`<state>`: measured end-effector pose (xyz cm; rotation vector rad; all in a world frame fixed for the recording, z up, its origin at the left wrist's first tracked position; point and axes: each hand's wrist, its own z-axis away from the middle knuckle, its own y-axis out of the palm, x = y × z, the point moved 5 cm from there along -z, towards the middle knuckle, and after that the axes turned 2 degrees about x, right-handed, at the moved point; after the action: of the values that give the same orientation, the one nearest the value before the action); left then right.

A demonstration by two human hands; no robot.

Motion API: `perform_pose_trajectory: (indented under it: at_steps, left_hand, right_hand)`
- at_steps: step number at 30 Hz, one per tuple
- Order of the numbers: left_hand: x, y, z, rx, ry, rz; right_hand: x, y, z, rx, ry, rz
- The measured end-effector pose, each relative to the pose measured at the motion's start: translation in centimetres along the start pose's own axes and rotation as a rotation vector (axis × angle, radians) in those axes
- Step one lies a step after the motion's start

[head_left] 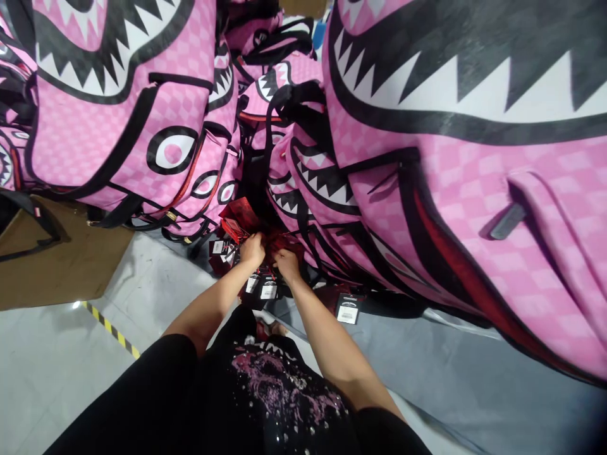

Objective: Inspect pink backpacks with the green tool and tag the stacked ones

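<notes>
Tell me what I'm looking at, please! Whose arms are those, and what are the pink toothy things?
Those arms belong to a person, not a robot. The one picture comes from a camera worn on their head, looking forward and down. The left hand and right hand are close together among red and black tags; what each grip holds is too small to tell. The pink things are bags with printed teeth and eyes. A grey surface runs beneath the ones on the right.

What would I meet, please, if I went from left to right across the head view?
Lower-left brown cardboard, left hand, right hand, rightmost white-labelled black tag, grey tab on a large pink bag.
</notes>
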<state>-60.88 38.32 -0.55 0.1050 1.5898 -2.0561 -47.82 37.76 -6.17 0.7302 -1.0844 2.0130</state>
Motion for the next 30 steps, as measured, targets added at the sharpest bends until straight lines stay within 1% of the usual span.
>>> perform_pose_trajectory:
  at_steps: [3,5,8,11,13,15,16,19,21,22,24,26,28,30]
  left_hand:
    - [-0.2,0.5,-0.2,-0.024,-0.005,0.006]
    - [-0.4,0.8,-0.5,-0.041,-0.014,0.012]
    - [-0.8,0.6,-1.2,-0.054,-0.025,0.04]
    - [-1.4,-0.5,-0.8,-0.076,-0.003,0.095]
    - [-2.4,-1.5,0.8,-0.118,0.065,0.151]
    - [-4.1,-1.9,3.7,-0.132,0.19,0.226]
    - [-5.3,-1.8,5.5,-0.112,0.27,0.269]
    - [-9.5,-0.1,11.1,0.02,0.509,0.393]
    - [-12.2,1.3,14.1,0.088,0.612,0.45]
    - [-13.3,1.9,15.1,0.103,0.641,0.468]
    - [-15.1,2.6,16.3,0.111,0.667,0.482]
    - [-16.3,2.8,16.7,0.104,0.67,0.468]
    - [-17.2,2.8,16.8,0.093,0.673,0.426]
    - [-18.1,2.8,16.6,0.069,0.674,0.367]
  right_hand:
    - [0.2,-1.2,1.0,-0.058,-0.042,0.025]
    - [0.1,-2.3,2.3,-0.117,-0.068,0.033]
    - [-0.6,-4.6,5.4,-0.229,-0.106,-0.002]
    - [-1.7,-7.6,9.5,-0.4,-0.174,-0.063]
    - [-2.5,-9.4,12.3,-0.52,-0.233,-0.092]
    - [-3.3,-10.7,14.7,-0.607,-0.287,-0.111]
    - [-3.6,-11.2,15.6,-0.635,-0.31,-0.117]
    - [-4.3,-12.0,17.5,-0.663,-0.375,-0.124]
    - [-4.6,-12.5,18.4,-0.665,-0.413,-0.125]
    - [-4.7,-13.0,18.9,-0.666,-0.429,-0.128]
    - [-5.1,-14.5,20.0,-0.677,-0.453,-0.138]
    - [-5.9,-16.9,21.2,-0.729,-0.445,-0.157]
    - [-6.7,-19.8,22.0,-0.841,-0.4,-0.191]
    - [-7.4,-22.3,22.1,-0.937,-0.306,-0.211]
